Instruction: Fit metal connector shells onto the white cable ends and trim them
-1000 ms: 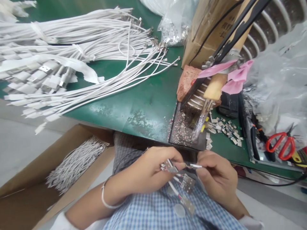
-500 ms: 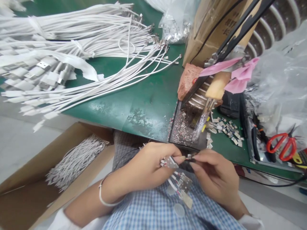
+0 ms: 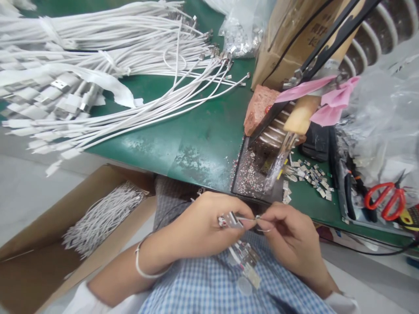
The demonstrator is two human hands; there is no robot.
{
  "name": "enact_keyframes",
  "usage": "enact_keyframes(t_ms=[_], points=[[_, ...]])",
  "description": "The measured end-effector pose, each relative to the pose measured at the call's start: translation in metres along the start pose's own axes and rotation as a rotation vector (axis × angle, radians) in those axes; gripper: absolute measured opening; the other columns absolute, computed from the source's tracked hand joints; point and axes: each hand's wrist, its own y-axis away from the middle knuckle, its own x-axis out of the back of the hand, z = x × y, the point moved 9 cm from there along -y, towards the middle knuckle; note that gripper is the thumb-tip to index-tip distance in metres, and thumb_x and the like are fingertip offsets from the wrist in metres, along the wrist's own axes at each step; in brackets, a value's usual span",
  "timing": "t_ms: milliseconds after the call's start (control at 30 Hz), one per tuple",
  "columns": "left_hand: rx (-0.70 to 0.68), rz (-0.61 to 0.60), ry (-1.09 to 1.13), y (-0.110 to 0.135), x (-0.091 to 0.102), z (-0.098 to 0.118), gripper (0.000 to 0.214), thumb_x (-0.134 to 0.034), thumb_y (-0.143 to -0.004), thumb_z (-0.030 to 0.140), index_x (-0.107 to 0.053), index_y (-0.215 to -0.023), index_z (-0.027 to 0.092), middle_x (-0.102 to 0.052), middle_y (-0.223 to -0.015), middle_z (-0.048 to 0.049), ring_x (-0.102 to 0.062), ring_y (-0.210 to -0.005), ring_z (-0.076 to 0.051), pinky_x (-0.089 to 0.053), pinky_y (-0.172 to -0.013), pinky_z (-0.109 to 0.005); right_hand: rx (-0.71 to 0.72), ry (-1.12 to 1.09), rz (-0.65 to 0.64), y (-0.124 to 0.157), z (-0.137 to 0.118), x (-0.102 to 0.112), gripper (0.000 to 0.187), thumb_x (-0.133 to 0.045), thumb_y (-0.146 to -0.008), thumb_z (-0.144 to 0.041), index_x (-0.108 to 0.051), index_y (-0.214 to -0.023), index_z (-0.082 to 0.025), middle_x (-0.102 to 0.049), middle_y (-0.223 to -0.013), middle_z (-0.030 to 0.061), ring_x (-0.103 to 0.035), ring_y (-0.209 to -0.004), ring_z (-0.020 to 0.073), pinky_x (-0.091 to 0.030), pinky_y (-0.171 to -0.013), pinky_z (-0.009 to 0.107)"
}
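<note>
Gripping several plugs (image 3: 233, 219) in the left hand (image 3: 207, 223), just off the front edge of the bench (image 3: 209, 126); pinching a small part (image 3: 258, 217), too blurred to name, in the right hand (image 3: 291, 237).

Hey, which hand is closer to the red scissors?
Right. The right hand is left of the red scissors and lower in the picture; the left hand is farther left, beyond the right hand.
</note>
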Motion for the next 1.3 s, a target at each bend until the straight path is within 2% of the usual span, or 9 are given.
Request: enact_keyframes(t_ms=[100, 167, 233, 300, 400, 533, 667, 967, 1300], points=[[0.127, 0.049, 0.076, -0.003, 0.004, -0.010, 0.010, -0.066, -0.085, 0.016, -0.072, -0.079, 0.013, -0.071, -0.067, -0.0003, -0.060, -0.056, -0.009, -0.046, -0.055, -0.017, -0.007, -0.138, 0.111, 0.005, 0.002, 0.009, 0.003, -0.059, -0.091, -0.018, -0.059, -0.092, -0.021, -0.054, -0.068, -0.0019, -0.052, -0.058, 0.0127, -0.040, -0.051, 0.024], [0.206, 0.068, 0.158, -0.004, 0.005, -0.017, 0.012, -0.065, -0.085, 0.018, -0.070, -0.076, 0.012, -0.066, -0.062, 0.0010, -0.053, -0.051, -0.007, -0.042, -0.049, -0.017, 0.034, -0.269, 0.179, 0.008, 0.000, 0.014, 0.011, -0.056, -0.093, -0.022, -0.058, -0.104, -0.021, -0.053, -0.073, -0.0001, -0.052, -0.064, 0.0153, -0.043, -0.054, 0.026], [0.277, 0.071, 0.242, -0.005, 0.002, -0.024, 0.013, -0.064, -0.084, 0.020, -0.068, -0.074, 0.012, -0.062, -0.060, 0.0015, -0.048, -0.049, -0.006, -0.038, -0.046, -0.016, 0.065, -0.313, 0.168, 0.008, -0.001, 0.011, 0.014, -0.053, -0.094, -0.019, -0.056, -0.107, -0.021, -0.053, -0.075, 0.0002, -0.053, -0.065, 0.0154, -0.044, -0.055, 0.027], [0.336, 0.068, 0.308, -0.005, -0.001, -0.030, 0.013, -0.064, -0.082, 0.021, -0.066, -0.075, 0.011, -0.058, -0.059, 0.0018, -0.045, -0.049, -0.006, -0.036, -0.045, -0.016, 0.075, -0.232, 0.143, 0.006, -0.002, 0.006, 0.018, -0.052, -0.091, -0.009, -0.056, -0.102, -0.022, -0.054, -0.076, -0.0002, -0.054, -0.065, 0.0143, -0.044, -0.056, 0.026], [0.384, 0.082, 0.348, -0.007, -0.002, -0.033, 0.013, -0.064, -0.081, 0.023, -0.065, -0.075, 0.011, -0.056, -0.058, 0.0020, -0.044, -0.049, -0.006, -0.035, -0.045, -0.016, 0.121, -0.014, 0.215, 0.004, -0.004, 0.008, 0.022, -0.058, -0.084, -0.004, -0.057, -0.098, -0.022, -0.057, -0.084, 0.0018, -0.057, -0.074, 0.0169, -0.049, -0.064, 0.030], [0.388, 0.112, 0.331, -0.008, -0.002, -0.033, 0.014, -0.063, -0.082, 0.026, -0.064, -0.077, 0.012, -0.052, -0.056, 0.0033, -0.040, -0.048, -0.006, -0.033, -0.044, -0.017, 0.131, 0.093, 0.266, 0.001, -0.006, 0.012, 0.020, -0.062, -0.082, -0.006, -0.059, -0.093, -0.022, -0.061, -0.098, 0.0063, -0.061, -0.090, 0.0210, -0.054, -0.077, 0.037], [0.359, 0.172, 0.329, -0.010, 0.002, -0.030, 0.010, -0.062, -0.081, 0.022, -0.063, -0.076, 0.013, -0.050, -0.055, 0.0047, -0.040, -0.049, -0.006, -0.033, -0.044, -0.016, 0.108, 0.028, 0.274, -0.001, -0.005, 0.013, 0.023, -0.059, -0.083, -0.003, -0.059, -0.093, -0.024, -0.064, -0.096, 0.0057, -0.063, -0.089, 0.0211, -0.055, -0.075, 0.038], [0.388, 0.151, 0.314, -0.011, 0.002, -0.029, 0.015, -0.063, -0.083, 0.028, -0.063, -0.080, 0.013, -0.049, -0.055, 0.0047, -0.038, -0.047, -0.007, -0.031, -0.044, -0.018, 0.111, -0.026, 0.291, -0.004, -0.006, 0.017, 0.021, -0.059, -0.083, -0.003, -0.059, -0.091, -0.023, -0.064, -0.096, 0.0044, -0.065, -0.088, 0.0198, -0.055, -0.075, 0.036], [0.384, 0.163, 0.308, -0.010, 0.003, -0.025, 0.011, -0.064, -0.080, 0.023, -0.065, -0.077, 0.013, -0.048, -0.054, 0.0050, -0.039, -0.047, -0.006, -0.031, -0.043, -0.016, 0.091, -0.044, 0.282, -0.003, -0.004, 0.017, 0.020, -0.059, -0.083, -0.005, -0.059, -0.092, -0.023, -0.065, -0.097, 0.0055, -0.065, -0.089, 0.0214, -0.055, -0.076, 0.038]])
